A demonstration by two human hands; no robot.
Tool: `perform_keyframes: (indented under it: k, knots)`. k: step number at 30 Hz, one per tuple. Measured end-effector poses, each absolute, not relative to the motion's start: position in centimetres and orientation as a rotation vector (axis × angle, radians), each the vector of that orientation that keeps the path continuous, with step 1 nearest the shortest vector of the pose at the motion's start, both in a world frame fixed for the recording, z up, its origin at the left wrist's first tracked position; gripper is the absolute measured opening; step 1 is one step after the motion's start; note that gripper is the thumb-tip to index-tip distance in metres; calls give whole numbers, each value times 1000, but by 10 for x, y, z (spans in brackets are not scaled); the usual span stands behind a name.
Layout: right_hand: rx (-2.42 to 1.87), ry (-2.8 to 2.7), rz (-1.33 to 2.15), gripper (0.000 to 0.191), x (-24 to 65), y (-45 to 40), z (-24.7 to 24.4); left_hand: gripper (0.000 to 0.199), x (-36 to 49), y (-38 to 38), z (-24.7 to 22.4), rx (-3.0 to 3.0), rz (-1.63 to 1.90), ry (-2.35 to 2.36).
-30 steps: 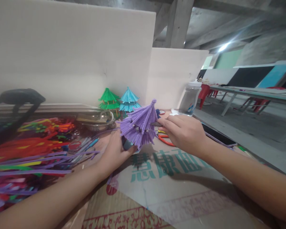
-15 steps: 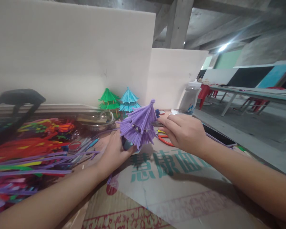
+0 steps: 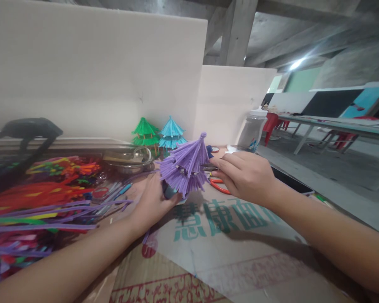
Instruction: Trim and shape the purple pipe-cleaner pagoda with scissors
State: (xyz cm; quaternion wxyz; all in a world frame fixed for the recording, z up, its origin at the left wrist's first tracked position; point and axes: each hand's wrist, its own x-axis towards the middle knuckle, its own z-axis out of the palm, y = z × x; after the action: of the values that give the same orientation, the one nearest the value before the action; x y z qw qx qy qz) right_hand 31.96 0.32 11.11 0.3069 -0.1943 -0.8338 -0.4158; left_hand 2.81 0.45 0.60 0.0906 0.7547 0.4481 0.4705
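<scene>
A purple pipe-cleaner pavilion model [image 3: 188,168] with a two-tiered, pointed roof is tilted in front of me. My left hand [image 3: 156,198] is closed around its lower part, under the roof; the base is mostly hidden by the fringe and my fingers. At the roof's right edge, my right hand [image 3: 248,176] pinches a small grey metal tool [image 3: 209,167], largely covered by the fingers, so its exact kind does not show. Below that hand lies an orange-handled tool [image 3: 220,186]. A green pavilion model [image 3: 144,132] and a blue pavilion model [image 3: 171,132] stand behind.
Loose pipe cleaners [image 3: 34,193] in many colours spread over the left side. Behind them stands a metal bowl [image 3: 123,166]. A clear bottle [image 3: 251,130] with a white cap and a dark phone [image 3: 292,181] are at the right. White boards [image 3: 94,75] rise behind the table.
Both hands and the purple pavilion stay nearly in place. My right hand has shifted very slightly to the right; the whole view has moved a little.
</scene>
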Motion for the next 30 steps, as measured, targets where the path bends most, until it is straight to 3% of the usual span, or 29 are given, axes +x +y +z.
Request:
perform_keyframes:
  k: [21,30]
  knots:
    - [-446,-2121,-1163,30,316,-2,115,57,27,5,8,2296,1389,1308]
    - [-483,-2124,-1182,33,314,-8,117,53,28,-3,18,2361,1291,1563]
